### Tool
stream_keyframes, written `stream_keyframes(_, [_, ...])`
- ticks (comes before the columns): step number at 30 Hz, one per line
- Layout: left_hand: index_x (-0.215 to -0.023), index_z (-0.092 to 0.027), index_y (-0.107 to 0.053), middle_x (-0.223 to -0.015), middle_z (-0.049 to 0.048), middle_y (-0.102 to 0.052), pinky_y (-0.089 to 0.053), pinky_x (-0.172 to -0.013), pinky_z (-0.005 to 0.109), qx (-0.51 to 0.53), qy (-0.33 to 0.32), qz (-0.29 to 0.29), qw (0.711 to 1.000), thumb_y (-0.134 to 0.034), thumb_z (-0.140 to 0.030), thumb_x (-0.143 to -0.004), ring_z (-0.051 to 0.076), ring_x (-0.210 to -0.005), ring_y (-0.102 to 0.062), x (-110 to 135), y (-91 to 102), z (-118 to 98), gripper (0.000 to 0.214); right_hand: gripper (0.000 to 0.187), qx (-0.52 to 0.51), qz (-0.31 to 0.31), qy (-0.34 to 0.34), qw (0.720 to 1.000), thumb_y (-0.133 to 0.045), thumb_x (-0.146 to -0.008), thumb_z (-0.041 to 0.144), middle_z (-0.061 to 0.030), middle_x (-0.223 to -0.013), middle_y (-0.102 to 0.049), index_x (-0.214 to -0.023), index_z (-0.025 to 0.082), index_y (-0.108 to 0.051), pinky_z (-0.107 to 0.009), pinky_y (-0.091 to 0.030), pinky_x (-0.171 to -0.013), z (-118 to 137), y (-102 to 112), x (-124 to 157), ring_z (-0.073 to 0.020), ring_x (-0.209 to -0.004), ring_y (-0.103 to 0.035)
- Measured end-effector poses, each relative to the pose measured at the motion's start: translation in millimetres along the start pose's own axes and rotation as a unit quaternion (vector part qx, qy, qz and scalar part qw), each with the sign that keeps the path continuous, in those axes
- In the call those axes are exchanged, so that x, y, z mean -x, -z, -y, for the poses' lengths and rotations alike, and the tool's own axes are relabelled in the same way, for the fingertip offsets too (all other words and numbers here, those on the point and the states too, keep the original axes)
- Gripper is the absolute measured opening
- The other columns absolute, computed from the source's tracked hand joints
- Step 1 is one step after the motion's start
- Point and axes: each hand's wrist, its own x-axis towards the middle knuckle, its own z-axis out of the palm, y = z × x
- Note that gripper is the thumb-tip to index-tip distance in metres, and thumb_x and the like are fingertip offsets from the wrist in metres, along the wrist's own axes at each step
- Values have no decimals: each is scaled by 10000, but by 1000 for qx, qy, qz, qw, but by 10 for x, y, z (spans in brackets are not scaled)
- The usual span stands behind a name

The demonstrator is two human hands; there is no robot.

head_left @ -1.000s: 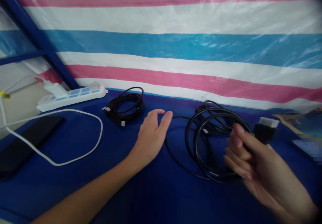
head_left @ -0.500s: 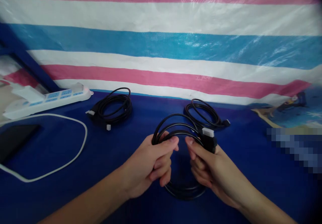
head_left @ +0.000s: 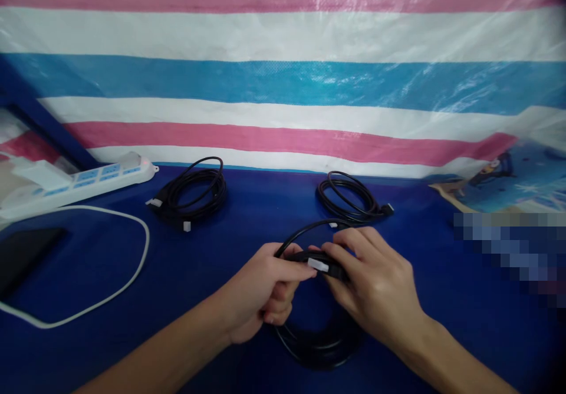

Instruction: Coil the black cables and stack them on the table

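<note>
A coiled black cable hangs between both hands above the blue table. My left hand is closed round the top of the coil. My right hand is closed on the cable's black plug with its white tip, pressing it against the coil next to my left thumb. One loop of the cable arcs up behind my fingers. Two more coiled black cables lie on the table behind: one at the left, one at the right.
A white power strip lies at the far left with a white cord looping over the table. A black flat device sits at the left edge. A striped tarp closes off the back.
Both hands have come together on the coil. My right hand has turned palm down and brought the plug across the coil's top. The coil has dropped lower and tightened.
</note>
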Motion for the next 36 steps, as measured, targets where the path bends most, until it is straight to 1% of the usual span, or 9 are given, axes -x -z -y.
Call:
stream_keyframes(3, [-748,-196,-495,-373,-142,-187,-117,-310,157,-25,9,55,998,-597,-296,-756,22,-321,-69,38,22,-37,143,91,63,-71,103,990,-574,-806,165,-184,-1125,-609,-838,152,-657,-445,-403,-849,-32,-31,28,-346,-1095,-528])
stream_keyframes(5, [-729,-185,-518,-373,-135,-191,-125,-314,163,-49,23,80,995,-598,-347,-777,21,-316,-80,59,42,-66,187,134,-68,-18,27,997,-575,-792,155,-161,-1191,-598,-911,182,-631,-432,-425,-862,-33,-55,33,-322,-1099,-559])
stream_keyframes(7, [-732,-186,-526,-377,-134,-198,-140,-317,167,-75,27,86,993,-621,-365,-767,23,-313,-95,71,58,-83,206,226,-192,38,-70,978,-557,-797,152,-88,-972,-682,-1013,216,-584,-326,-484,-690,5,-60,24,-212,-798,-656])
stream_keyframes(12, [-681,-174,-545,-408,-89,-361,-209,-359,200,-267,-146,-34,952,-633,-357,-746,51,-329,-299,89,57,-62,213,141,-429,156,-330,827,-628,-760,269,77,-433,-491,-873,198,-583,-199,-298,-331,202,25,-32,-94,-315,-418])
stream_keyframes(15, [-576,-152,-531,-474,-63,-432,-234,-429,199,-321,-274,-136,896,-660,-314,-716,49,-434,-378,107,32,-32,250,245,-492,185,-360,771,-641,-759,349,85,-363,-411,-632,182,-514,-185,-248,-327,266,47,-42,-53,-279,-322])
stream_keyframes(18, [-582,-147,-548,-440,-74,-398,-212,-412,204,-219,-272,-161,923,-701,-299,-673,43,-400,-353,130,8,-17,234,406,-535,182,-375,735,-670,-741,375,78,-339,-376,-490,177,-420,-192,-259,-348,282,31,-48,-37,-283,-307])
stream_keyframes(24, [-674,-197,-420,-411,-136,-218,-197,-349,183,-72,-237,-135,959,-697,-318,-680,23,-327,-173,371,-106,89,303,329,-564,117,-386,720,-713,-713,437,117,-322,-318,-634,159,-554,-188,-262,-348,470,143,66,-39,-281,-275])
stream_keyframes(30, [-814,-187,-493,-421,-120,-307,-244,-336,178,43,-156,2,987,-593,-347,-774,28,-305,-201,908,-229,631,192,412,-548,61,-401,732,-755,-686,418,79,-340,-359,-517,163,-480,-207,-255,-364,862,307,540,-54,-301,-334])
stream_keyframes(36, [-799,-153,-515,-454,-104,-359,-420,-525,214,150,-257,-56,953,-629,-188,-751,41,-395,-409,1060,-252,1119,129,258,-580,-46,-407,704,-772,-684,296,55,-424,-478,-630,163,-558,-216,-316,-447,1124,364,840,-72,-394,-421])
